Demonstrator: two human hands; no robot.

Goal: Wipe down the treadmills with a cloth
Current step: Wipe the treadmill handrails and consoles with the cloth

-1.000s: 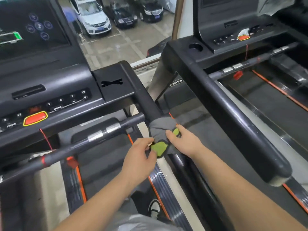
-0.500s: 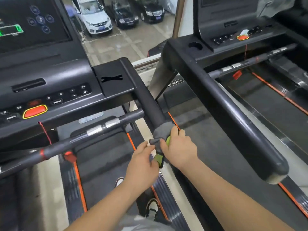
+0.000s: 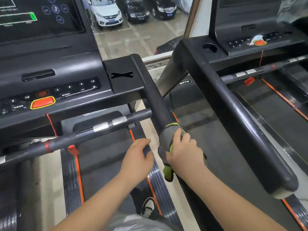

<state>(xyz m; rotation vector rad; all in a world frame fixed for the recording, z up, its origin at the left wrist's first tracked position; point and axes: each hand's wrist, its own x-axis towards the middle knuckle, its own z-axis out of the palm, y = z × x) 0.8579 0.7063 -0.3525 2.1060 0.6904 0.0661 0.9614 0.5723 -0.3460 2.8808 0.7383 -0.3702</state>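
A grey cloth with lime-green patches (image 3: 166, 137) is wrapped over the near end of the black right handrail (image 3: 155, 104) of the treadmill I stand on. My right hand (image 3: 185, 154) grips the cloth around the rail, and a green corner hangs below it. My left hand (image 3: 136, 159) hovers just left of the rail with loosely curled fingers, apart from the cloth and holding nothing. The treadmill's console (image 3: 50, 77) with its red stop button (image 3: 43, 102) is at the upper left.
A black crossbar with silver sensors (image 3: 100, 129) runs left from the rail above the belt (image 3: 103, 155). A second treadmill's thick handrail (image 3: 233, 114) slants down on the right. My shoe (image 3: 148, 207) stands on the belt's edge. Parked cars show through a window ahead.
My left hand has let go of the cloth and drawn back to the left. My right hand has closed fully round the cloth on the rail end.
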